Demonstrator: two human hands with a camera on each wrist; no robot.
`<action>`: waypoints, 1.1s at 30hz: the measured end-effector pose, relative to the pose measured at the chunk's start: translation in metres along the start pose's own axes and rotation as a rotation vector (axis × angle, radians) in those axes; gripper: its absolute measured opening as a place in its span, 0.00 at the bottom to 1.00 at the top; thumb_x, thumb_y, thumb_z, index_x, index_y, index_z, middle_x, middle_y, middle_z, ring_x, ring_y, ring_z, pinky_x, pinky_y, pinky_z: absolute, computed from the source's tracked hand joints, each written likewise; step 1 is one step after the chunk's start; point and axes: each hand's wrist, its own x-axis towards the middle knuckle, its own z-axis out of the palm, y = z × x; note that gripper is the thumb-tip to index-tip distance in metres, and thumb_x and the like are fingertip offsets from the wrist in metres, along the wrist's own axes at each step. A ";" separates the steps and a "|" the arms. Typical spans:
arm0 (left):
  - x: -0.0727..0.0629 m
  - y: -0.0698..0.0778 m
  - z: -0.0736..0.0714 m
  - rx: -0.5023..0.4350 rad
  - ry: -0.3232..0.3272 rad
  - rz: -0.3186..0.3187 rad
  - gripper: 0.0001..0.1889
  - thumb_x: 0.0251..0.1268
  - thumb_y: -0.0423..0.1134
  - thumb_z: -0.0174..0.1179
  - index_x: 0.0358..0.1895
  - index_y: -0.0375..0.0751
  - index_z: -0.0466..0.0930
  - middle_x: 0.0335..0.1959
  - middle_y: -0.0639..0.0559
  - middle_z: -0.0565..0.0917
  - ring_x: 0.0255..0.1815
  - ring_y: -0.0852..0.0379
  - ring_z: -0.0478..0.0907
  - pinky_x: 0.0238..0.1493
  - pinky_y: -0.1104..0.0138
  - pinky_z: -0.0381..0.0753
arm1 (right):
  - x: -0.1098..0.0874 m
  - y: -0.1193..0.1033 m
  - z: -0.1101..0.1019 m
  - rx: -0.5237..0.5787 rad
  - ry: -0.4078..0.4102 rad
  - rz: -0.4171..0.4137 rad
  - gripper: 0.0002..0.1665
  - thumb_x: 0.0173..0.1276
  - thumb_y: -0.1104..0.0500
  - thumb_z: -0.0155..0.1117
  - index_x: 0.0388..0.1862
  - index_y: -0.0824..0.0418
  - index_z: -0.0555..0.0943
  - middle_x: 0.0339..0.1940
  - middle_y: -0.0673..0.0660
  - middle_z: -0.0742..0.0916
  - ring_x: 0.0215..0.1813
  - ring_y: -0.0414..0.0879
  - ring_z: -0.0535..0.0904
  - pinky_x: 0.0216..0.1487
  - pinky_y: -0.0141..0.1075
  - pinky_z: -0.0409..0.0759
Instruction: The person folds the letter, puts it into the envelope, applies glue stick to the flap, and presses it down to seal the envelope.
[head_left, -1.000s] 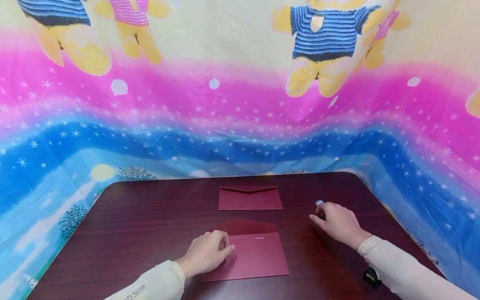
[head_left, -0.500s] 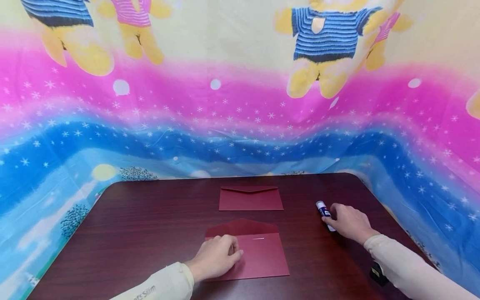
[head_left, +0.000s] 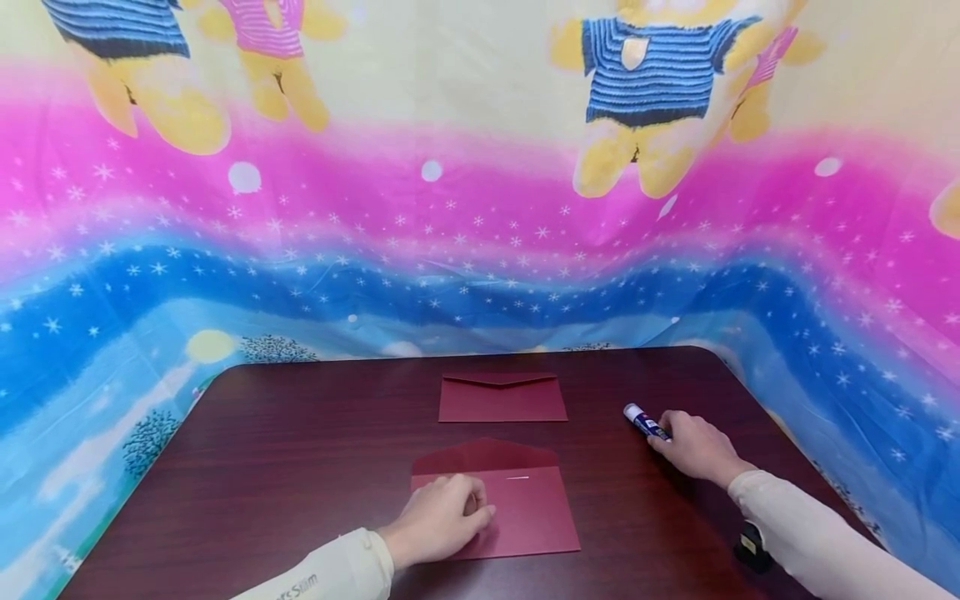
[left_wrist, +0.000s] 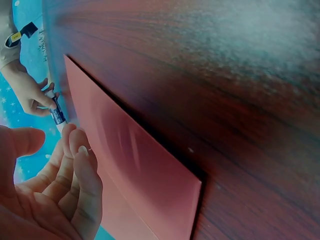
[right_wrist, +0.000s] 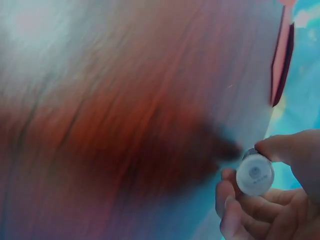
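My right hand (head_left: 697, 447) pinches a glue stick (head_left: 645, 422) with white ends and a dark blue label, held over the table's right side. In the right wrist view, the round white end of the glue stick (right_wrist: 255, 175) faces the camera between thumb and fingers. A dark red envelope (head_left: 536, 517) lies in the middle of the table, its flap (head_left: 483, 454) opened away from me. Over its left part is my left hand (head_left: 437, 518), fingers loosely curled and holding nothing. Whether those fingertips touch the paper, I cannot tell.
Behind the nearer envelope lies a second red envelope (head_left: 502, 404), its flap folded down. Both are on a dark wooden table (head_left: 300, 450). A patterned cloth (head_left: 480, 283) hangs around the table's back and sides.
The right hand has moved slightly right with the glue stick, which has come into fuller view and now tilts with its far end leftward. The left hand has shifted a little right over the envelope.
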 end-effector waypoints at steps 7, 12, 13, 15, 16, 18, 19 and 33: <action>0.001 0.005 -0.004 -0.064 -0.001 0.005 0.11 0.67 0.46 0.63 0.26 0.56 0.77 0.14 0.65 0.74 0.17 0.68 0.68 0.20 0.70 0.66 | -0.006 -0.017 -0.005 0.141 0.041 -0.093 0.20 0.74 0.58 0.61 0.56 0.72 0.79 0.30 0.56 0.82 0.25 0.44 0.73 0.24 0.36 0.72; 0.002 0.004 -0.009 -0.089 0.017 0.007 0.08 0.68 0.46 0.62 0.29 0.55 0.79 0.17 0.67 0.76 0.19 0.69 0.69 0.22 0.71 0.68 | -0.014 -0.035 -0.006 0.282 0.021 -0.134 0.20 0.76 0.59 0.59 0.60 0.70 0.78 0.27 0.56 0.82 0.21 0.43 0.73 0.20 0.35 0.75; 0.002 0.004 -0.009 -0.090 0.021 0.007 0.08 0.68 0.46 0.62 0.29 0.55 0.79 0.18 0.67 0.76 0.19 0.69 0.69 0.22 0.71 0.68 | -0.016 -0.039 -0.006 0.302 0.020 -0.146 0.20 0.76 0.59 0.59 0.61 0.70 0.77 0.28 0.57 0.82 0.21 0.43 0.74 0.20 0.35 0.76; 0.002 0.003 -0.011 -0.097 0.021 0.006 0.07 0.68 0.46 0.62 0.30 0.55 0.80 0.19 0.67 0.77 0.20 0.69 0.70 0.23 0.71 0.69 | -0.020 -0.046 -0.007 0.332 0.017 -0.169 0.20 0.76 0.59 0.60 0.61 0.70 0.77 0.29 0.58 0.83 0.22 0.42 0.73 0.20 0.35 0.76; 0.002 0.002 -0.011 -0.102 0.021 0.005 0.06 0.68 0.46 0.62 0.31 0.55 0.80 0.20 0.67 0.77 0.21 0.69 0.70 0.24 0.71 0.69 | -0.022 -0.050 -0.007 0.341 0.015 -0.177 0.20 0.76 0.59 0.60 0.61 0.69 0.78 0.29 0.58 0.83 0.22 0.42 0.73 0.21 0.35 0.76; 0.002 0.001 -0.013 -0.112 0.022 -0.001 0.06 0.69 0.45 0.62 0.32 0.54 0.81 0.21 0.67 0.78 0.22 0.69 0.71 0.26 0.71 0.70 | -0.026 -0.057 -0.008 0.361 0.005 -0.192 0.21 0.76 0.58 0.61 0.62 0.68 0.78 0.29 0.59 0.82 0.22 0.41 0.73 0.21 0.34 0.76; 0.001 0.001 -0.014 -0.116 0.024 -0.003 0.05 0.69 0.45 0.63 0.33 0.54 0.81 0.22 0.66 0.79 0.23 0.69 0.72 0.27 0.71 0.71 | -0.027 -0.060 -0.008 0.373 0.000 -0.201 0.21 0.76 0.58 0.61 0.62 0.68 0.78 0.29 0.59 0.82 0.23 0.41 0.73 0.21 0.34 0.76; 0.003 -0.002 -0.032 -0.154 0.083 -0.019 0.04 0.70 0.44 0.61 0.38 0.51 0.83 0.26 0.65 0.82 0.27 0.68 0.75 0.32 0.69 0.73 | -0.044 -0.096 -0.006 0.493 -0.113 -0.370 0.23 0.75 0.55 0.62 0.62 0.69 0.78 0.33 0.61 0.85 0.25 0.45 0.77 0.20 0.36 0.79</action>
